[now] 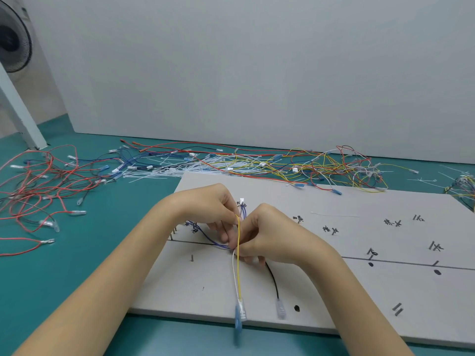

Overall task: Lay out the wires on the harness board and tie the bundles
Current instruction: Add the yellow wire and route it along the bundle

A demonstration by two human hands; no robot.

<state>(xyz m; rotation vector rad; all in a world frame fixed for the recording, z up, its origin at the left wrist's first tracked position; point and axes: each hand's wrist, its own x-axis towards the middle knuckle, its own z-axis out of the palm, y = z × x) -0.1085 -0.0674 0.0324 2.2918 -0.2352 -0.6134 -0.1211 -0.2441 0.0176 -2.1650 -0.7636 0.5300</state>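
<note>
Teal table (pixel 77 265); pale grey harness board (pixel 334 291) with black markings; yellow wire (pixel 238 265), white wire (pixel 234 273), black wire (pixel 273 278), blue-purple wires (pixel 213 241); red wires (pixel 38 181) piled left.

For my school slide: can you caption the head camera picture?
Two hands, left hand and right hand, pinch a yellow wire over the harness board.

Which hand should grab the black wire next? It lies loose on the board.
Right hand: the black wire runs out from just under it; the left hand pinches the yellow wire.
</note>
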